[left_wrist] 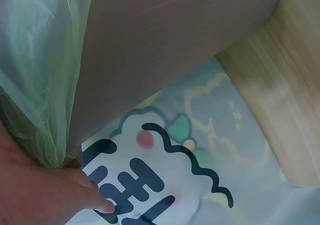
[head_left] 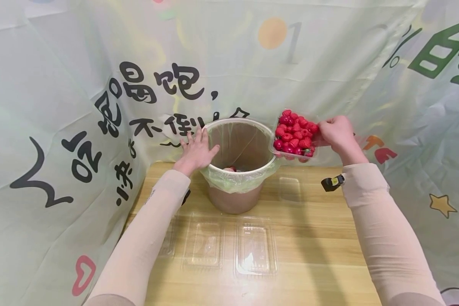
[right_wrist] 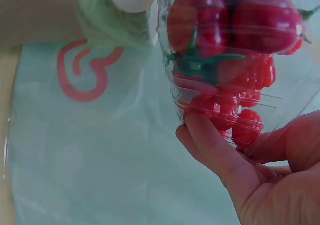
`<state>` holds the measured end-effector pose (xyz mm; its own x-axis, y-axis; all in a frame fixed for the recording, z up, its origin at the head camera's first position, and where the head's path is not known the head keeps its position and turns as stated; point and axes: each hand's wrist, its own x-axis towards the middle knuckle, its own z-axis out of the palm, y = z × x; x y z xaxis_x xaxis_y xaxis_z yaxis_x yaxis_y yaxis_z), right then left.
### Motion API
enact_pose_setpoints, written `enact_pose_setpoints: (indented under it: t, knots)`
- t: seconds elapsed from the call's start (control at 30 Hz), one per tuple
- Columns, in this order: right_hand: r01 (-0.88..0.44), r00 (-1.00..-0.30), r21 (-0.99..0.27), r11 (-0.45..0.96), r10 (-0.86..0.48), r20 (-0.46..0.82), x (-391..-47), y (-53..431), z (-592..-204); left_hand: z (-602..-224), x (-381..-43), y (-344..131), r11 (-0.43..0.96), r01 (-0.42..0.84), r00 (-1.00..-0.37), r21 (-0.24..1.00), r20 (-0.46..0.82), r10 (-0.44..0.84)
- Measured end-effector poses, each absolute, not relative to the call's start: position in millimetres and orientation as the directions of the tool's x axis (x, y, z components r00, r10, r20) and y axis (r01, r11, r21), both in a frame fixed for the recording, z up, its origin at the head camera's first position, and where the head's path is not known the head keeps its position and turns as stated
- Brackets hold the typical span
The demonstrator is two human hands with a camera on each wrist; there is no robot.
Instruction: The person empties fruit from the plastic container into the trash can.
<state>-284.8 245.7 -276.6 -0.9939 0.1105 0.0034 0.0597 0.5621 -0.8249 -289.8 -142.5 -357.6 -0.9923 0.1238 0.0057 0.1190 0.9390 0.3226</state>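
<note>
My left hand rests on the left rim of a brown bin, its fingers spread. A pale green bag lines the bin and folds over its outside. At the right of the bin's mouth, my right hand grips a clear plastic box by its right end. Red raspberries and shiny round red fruits, some with green stems, fill the box. Its near left edge overlaps the bin's rim in the head view. Part of a reddish thing shows inside the bin.
Several clear, shallow plastic pieces lie on the wooden table: one in front of the bin, another to its left, a small one to the bin's right. Printed cloth hangs behind and on both sides.
</note>
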Motion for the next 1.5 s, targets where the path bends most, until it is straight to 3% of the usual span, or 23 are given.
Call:
enact_pose_setpoints:
  t: [0.33, 0.53, 0.93, 1.5]
  knots:
    - [0.030, -0.993, -0.889, 0.458, 0.118, 0.027, -288.2, 218.9, -262.5, -358.2, -291.4, -142.0, 0.936, 0.119, -0.992, 0.331, 0.003, 0.125]
    - [0.033, -0.981, -0.842, 0.538, 0.181, 0.077, -293.4, 205.5, -260.7, -359.7, -293.0, -143.4, 0.936, 0.117, -0.992, 0.332, 0.004, 0.122]
    - [0.017, -0.961, -0.841, 0.541, 0.240, 0.135, -308.5, 184.4, -263.8, -361.0, -293.1, -144.0, 0.938, 0.121, -0.992, 0.326, 0.013, 0.123]
    - [-0.056, -0.895, -0.747, 0.663, 0.298, 0.332, -315.3, 156.2, -268.9, -357.0, -288.7, -140.7, 0.939, 0.110, -0.993, 0.327, -0.006, 0.119]
